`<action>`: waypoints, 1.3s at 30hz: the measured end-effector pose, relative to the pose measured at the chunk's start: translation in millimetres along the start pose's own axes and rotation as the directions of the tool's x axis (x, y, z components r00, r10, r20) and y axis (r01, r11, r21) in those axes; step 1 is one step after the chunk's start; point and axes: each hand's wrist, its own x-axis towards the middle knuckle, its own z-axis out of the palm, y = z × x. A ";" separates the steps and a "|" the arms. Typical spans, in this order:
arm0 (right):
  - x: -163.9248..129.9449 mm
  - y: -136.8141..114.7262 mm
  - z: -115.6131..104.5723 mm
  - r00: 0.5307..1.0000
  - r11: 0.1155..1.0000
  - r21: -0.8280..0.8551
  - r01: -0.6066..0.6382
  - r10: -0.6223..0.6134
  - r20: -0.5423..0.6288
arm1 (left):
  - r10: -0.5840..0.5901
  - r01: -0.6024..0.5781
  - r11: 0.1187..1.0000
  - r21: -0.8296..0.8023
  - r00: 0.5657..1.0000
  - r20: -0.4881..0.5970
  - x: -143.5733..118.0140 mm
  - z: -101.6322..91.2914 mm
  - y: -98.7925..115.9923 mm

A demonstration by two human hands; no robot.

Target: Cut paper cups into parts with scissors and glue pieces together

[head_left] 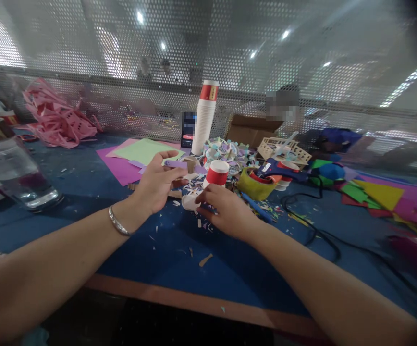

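Note:
My left hand (156, 182), with a silver bangle at its wrist, is closed on a purple paper strip (175, 164). A brown curved piece (191, 166), perhaps cardboard, shows right behind the strip; I cannot tell whether they are joined. My right hand (225, 206) is closed with its fingertips at the edge of a small white rounded piece (190, 202) low over the table. Just beyond that hand stands a red and white paper cup (217, 174), upside down. Paper scraps (199, 223) lie around and below both hands.
A tall stack of paper cups (204, 120) stands behind, beside a phone (188, 129). A yellow tape roll (255, 185), a glue gun (276, 168) and black cable (320, 230) lie right. Coloured sheets (122, 166), pink plastic (62, 117) and a clear jar (17, 173) are left.

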 end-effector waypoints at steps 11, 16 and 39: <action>11.2 -3.3 15.7 0.998 1.000 0.003 0.028 -0.028 0.054 | 0.034 -0.034 0.999 -0.002 0.998 0.059 2.8 -2.9 -6.5; 8.0 -9.4 1.6 0.993 0.917 0.382 -0.115 0.091 0.081 | 0.004 -0.005 1.000 0.028 0.998 0.058 3.4 -3.7 -3.5; 2.3 -5.1 5.0 0.981 0.981 0.003 -0.192 0.192 0.031 | -0.162 0.166 0.986 -0.020 0.977 0.139 7.8 -3.7 1.1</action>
